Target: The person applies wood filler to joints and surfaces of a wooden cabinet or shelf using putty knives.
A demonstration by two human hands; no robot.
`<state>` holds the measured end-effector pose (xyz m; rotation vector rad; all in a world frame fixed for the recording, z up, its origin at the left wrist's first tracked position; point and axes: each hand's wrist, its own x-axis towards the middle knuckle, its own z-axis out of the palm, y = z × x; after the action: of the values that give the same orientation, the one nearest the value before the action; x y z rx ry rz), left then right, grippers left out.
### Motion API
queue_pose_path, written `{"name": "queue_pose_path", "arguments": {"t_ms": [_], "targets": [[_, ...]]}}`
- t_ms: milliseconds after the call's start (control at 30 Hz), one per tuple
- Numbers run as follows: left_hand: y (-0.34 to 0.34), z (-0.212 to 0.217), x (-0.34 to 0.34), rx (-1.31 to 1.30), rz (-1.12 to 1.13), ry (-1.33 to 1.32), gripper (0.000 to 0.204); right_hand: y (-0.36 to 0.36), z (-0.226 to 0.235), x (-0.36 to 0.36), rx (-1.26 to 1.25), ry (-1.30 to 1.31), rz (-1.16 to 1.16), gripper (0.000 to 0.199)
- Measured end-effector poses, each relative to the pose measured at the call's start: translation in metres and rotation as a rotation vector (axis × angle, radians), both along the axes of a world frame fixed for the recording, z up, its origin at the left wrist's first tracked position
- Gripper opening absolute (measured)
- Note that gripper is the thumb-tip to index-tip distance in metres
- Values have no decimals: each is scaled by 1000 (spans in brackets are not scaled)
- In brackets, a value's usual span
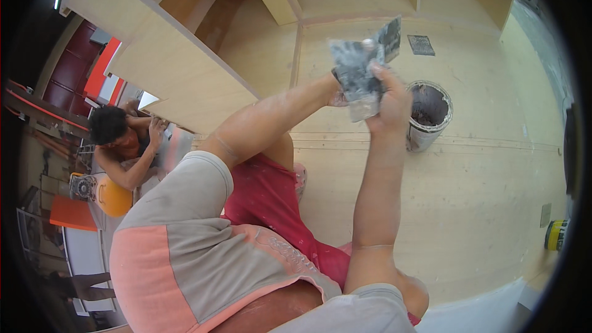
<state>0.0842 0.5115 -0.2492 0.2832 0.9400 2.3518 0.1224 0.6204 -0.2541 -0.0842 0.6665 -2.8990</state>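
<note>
My left hand (337, 94) is mostly hidden behind a flat, putty-smeared scraper (356, 74) and is closed on it. My right hand (390, 100) grips a second putty knife, its thumb lying along the tools. A grey-smeared blade (390, 38) sticks up past the fingers. The two tools overlap and are blurred by motion, so which blade belongs to which hand is hard to make out. Just right of my right hand stands an open round can (430, 114), with grey putty on its rim and inner wall.
A loose dark, square sheet (421, 45) lies on the pale plywood surface (468, 191). At the far right are a small square pad (546, 215) and a yellow-and-black tub (556, 235). A plywood panel (166, 55) rises at left; beyond it another person (126, 142) crouches near a yellow container (113, 197).
</note>
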Motion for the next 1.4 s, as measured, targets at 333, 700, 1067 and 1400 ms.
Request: {"name": "queue_pose_path", "arguments": {"t_ms": [333, 700, 1067, 1400], "targets": [[3, -3, -8, -333, 285, 19, 26, 71, -6, -14, 393, -74, -846, 31], [8, 19, -1, -355, 580, 279, 38, 24, 6, 3, 1170, 154, -1013, 28], [-4, 21, -20, -555, 579, 392, 32, 42, -7, -10, 990, 350, -263, 40], [-6, 1, -41, -632, 679, 372, 26, 62, 0, 9, 1687, 746, -1059, 20]]}}
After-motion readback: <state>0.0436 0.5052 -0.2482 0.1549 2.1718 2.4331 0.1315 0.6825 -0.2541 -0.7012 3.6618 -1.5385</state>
